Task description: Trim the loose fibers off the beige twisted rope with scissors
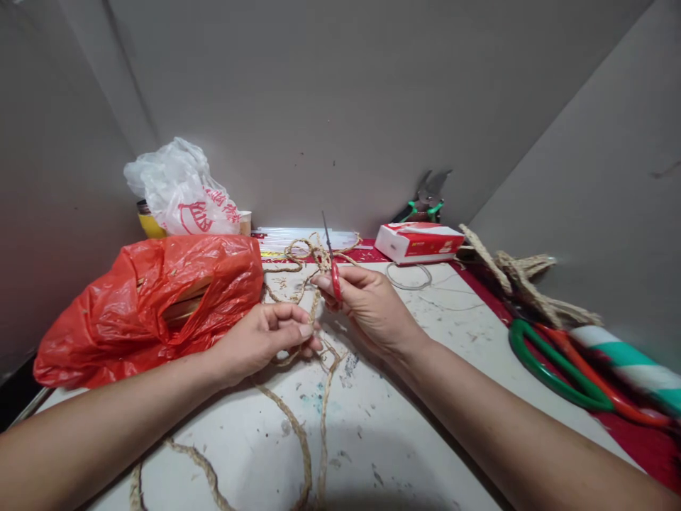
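Over the white table (383, 440), left grip (274, 333) pinches braided cord (315, 306), right grip (375, 305) red-handled scissors (335, 279)

from my screen, this looks like a small craft workshop: braided cord (306, 458), pruning shears (425, 196), stained counter (404, 426) show it.

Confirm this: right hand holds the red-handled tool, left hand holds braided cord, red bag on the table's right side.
One error: the head view shows the red bag on the left side of the table. The right hand does hold the red-handled tool, the left hand braided cord.
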`<state>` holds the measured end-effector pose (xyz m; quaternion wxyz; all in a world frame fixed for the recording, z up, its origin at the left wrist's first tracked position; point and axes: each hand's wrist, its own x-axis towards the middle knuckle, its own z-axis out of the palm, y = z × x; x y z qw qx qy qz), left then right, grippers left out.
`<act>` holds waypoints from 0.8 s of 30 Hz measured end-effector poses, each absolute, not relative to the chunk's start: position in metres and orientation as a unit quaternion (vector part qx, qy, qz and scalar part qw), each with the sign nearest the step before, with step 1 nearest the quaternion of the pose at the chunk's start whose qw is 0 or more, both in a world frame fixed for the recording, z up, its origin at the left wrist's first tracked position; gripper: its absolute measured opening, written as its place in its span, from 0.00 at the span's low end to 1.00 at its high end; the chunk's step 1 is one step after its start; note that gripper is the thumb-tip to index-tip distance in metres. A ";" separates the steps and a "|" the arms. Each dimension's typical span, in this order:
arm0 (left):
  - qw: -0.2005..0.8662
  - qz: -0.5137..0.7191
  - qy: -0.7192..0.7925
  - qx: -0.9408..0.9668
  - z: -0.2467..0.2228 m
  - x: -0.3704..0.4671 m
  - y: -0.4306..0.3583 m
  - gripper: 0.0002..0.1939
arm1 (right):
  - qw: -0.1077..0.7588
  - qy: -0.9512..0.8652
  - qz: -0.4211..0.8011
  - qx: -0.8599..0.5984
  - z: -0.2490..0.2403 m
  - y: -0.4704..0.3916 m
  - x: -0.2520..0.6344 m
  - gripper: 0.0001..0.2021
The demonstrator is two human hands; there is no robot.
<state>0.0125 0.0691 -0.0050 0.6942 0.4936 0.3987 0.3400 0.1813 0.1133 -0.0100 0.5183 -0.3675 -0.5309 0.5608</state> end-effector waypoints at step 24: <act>0.704 0.326 0.402 0.486 -0.005 0.009 0.071 0.10 | 0.561 -0.461 0.576 -0.376 -0.010 0.111 0.176 0.13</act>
